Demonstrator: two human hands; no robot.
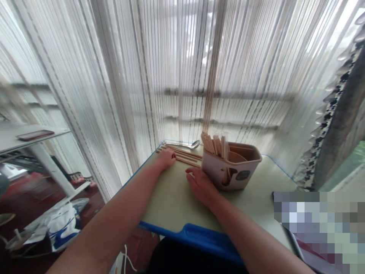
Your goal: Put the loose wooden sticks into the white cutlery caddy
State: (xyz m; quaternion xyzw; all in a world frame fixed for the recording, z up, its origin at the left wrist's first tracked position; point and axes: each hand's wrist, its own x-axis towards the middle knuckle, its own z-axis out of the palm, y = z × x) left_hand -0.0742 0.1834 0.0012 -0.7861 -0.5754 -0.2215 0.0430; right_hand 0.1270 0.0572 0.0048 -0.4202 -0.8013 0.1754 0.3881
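Several wooden chopsticks [186,156] lie side by side across the far left of a small pale table [168,201]. My left hand [167,158] rests over their left part, its fingers curled in around chopsticks; how many it grips is hidden. My right hand [201,184] is on the tabletop, close to the right ends of the chopsticks, with thumb and fingers apart and nothing between them. Just beyond its wrist stands a pinkish-beige utensil holder [216,167], with bundled wooden sticks [213,145] upright in its left section. A metal spoon [185,145] lies behind the chopsticks.
The table has a blue rim [171,229]. A dark-edged device, partly pixelated, is at the right [302,217]. Sheer striped curtains [128,76] hang behind. On the left are a white shelf [31,137] and plastic bags [57,224] on the floor.
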